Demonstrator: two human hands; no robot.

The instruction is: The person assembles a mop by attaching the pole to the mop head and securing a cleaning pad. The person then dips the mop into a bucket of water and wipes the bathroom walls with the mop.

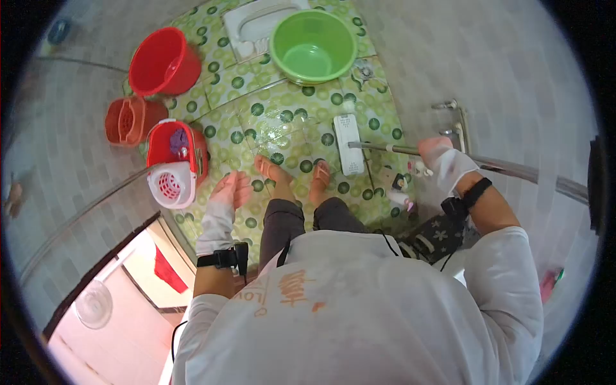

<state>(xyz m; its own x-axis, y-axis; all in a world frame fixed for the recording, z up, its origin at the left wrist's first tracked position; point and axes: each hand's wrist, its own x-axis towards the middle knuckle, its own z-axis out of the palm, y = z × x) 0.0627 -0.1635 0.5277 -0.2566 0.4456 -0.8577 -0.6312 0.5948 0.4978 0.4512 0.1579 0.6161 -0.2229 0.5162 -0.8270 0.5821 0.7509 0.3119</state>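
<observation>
My right hand (437,154) is wrapped round the metal pole of a mop (398,149). The pole runs from a white flat mop head (348,145) on the green-dotted tiled floor (250,115) up past the right edge of the view. Nothing is in my left hand (232,190), whose fingers are spread over the floor near my left foot. A red mop bucket (200,151) with a white wringer basket (172,185) and a purple cloth (179,140) inside stands just beyond that hand.
A red basin (165,63) and an orange bucket (126,122) stand at the upper left. A green basin (313,46) overlaps the white squat toilet (247,29). Wall taps (449,106) and small bottles (401,197) are on the right. A doorway opens at lower left.
</observation>
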